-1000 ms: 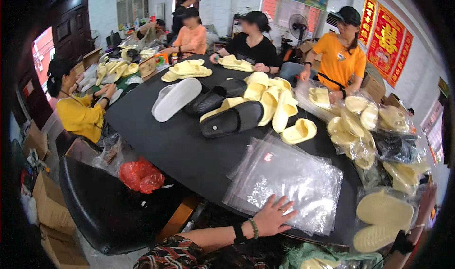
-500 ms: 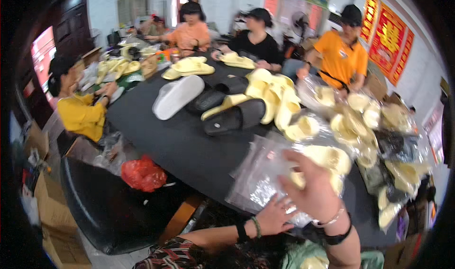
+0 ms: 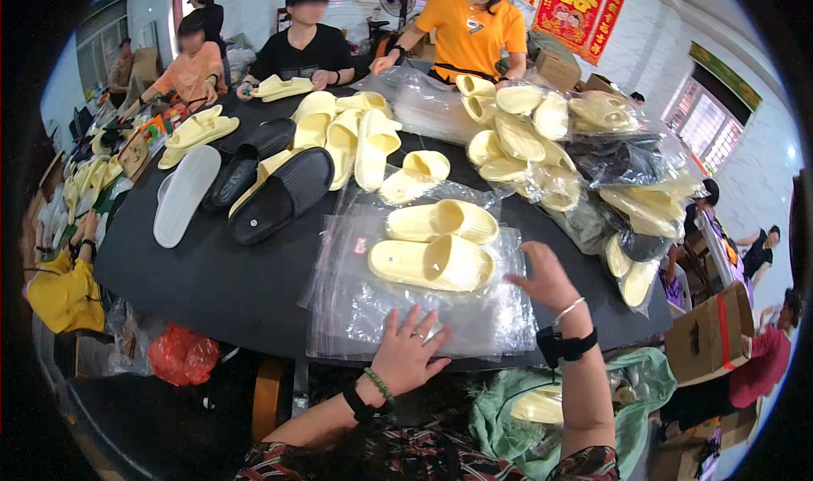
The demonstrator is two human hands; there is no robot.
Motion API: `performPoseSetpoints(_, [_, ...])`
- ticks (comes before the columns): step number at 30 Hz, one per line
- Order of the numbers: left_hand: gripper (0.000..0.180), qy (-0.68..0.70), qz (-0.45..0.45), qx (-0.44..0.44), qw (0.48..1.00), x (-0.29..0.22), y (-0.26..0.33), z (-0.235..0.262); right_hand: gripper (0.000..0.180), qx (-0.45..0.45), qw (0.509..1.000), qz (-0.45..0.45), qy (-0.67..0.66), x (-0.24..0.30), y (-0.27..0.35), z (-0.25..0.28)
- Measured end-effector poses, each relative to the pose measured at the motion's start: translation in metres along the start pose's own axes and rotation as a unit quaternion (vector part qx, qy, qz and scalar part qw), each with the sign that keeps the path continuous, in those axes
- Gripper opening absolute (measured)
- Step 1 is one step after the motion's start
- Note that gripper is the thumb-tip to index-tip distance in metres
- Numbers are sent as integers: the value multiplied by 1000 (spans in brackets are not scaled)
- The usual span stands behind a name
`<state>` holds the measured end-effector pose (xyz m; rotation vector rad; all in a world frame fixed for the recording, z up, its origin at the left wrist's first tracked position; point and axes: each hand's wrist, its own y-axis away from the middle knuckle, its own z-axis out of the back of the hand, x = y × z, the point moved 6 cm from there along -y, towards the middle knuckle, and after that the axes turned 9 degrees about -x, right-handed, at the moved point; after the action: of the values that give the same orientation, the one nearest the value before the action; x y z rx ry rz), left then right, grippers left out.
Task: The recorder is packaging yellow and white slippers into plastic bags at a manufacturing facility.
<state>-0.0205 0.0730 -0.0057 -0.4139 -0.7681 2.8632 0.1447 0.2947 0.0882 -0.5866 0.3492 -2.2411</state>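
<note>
At the left of the frame lie a white slipper (image 3: 188,195) and a black slipper (image 3: 275,208). At lower centre, the left hand (image 3: 408,351) rests flat, fingers spread, on clear plastic bags (image 3: 339,316), likely slick and flimsy. On these bags, just right of centre, sit two yellow slippers (image 3: 406,262), probably light and springy, best gripped across the straps. Just beside them, the right hand (image 3: 552,282) hangs empty, fingers loosely parted.

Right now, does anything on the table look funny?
The white oval slipper beside the black slippers looks odd: it seems tipped, showing its underside, with no white partner nearby. The pale-yellow open-toed slippers on the clear plastic bags look neat.
</note>
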Motion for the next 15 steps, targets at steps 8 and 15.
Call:
performPoseSetpoints(8, [59,-25,1,-4,1000,2,1,6,87,109,991,-41,72,29,24,-72])
performPoseSetpoints(15, [57,-18,-1,-5,1000,0,0,6,52,-24,999,-15,-19,15,24,-74])
